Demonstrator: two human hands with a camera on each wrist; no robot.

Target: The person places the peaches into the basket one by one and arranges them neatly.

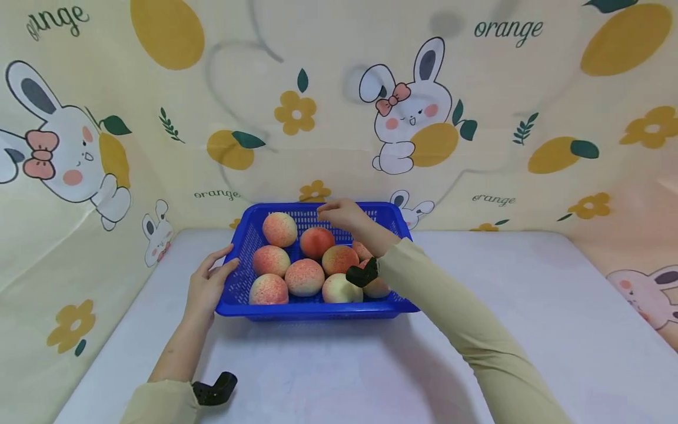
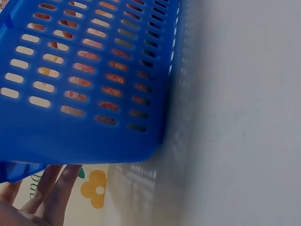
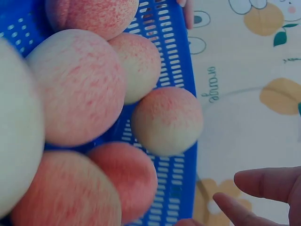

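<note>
Head view: blue basket (image 1: 235, 281) sitting on white table (image 1: 529, 330), towards the back wall; peaches (image 1: 304, 277) lying inside it, several touching one another, some stacked at the right. Left hand (image 1: 203, 285) resting against basket's left wall, fingers straight and slightly spread, thumb up near the rim; not curling round anything. Right hand (image 1: 341, 213) hovering over the rear of the basket, above the reddest peach (image 1: 316, 242); fingers bent downward and loosely apart, holding nothing so far as can be told; whether fingertips are touching fruit: cannot tell. Black wrist cams (image 1: 362, 274) showing on both forearms.

Left wrist view: slotted basket wall (image 2: 84, 80) filling the frame, fruit colour showing thru slots; fingers (image 2: 51, 186) lying below the rim. Right wrist view: peaches close up, fingertips (image 3: 268, 183) extended, apart from fruit.

Risks (judgement): peaches are round and piled, so lifting one is likely disturbing its neighbours, poss. rolling them; a hard pinch could be bruising soft skin; the left hand is only pressing flat, so the light basket may be sliding on the smooth table if pushed from the other side.

Writing: "orange" printed repeatedly on the backdrop (image 1: 508, 28), beside rabbits, flowers and orange fruit; no brand or label visible on basket or peaches.
</note>
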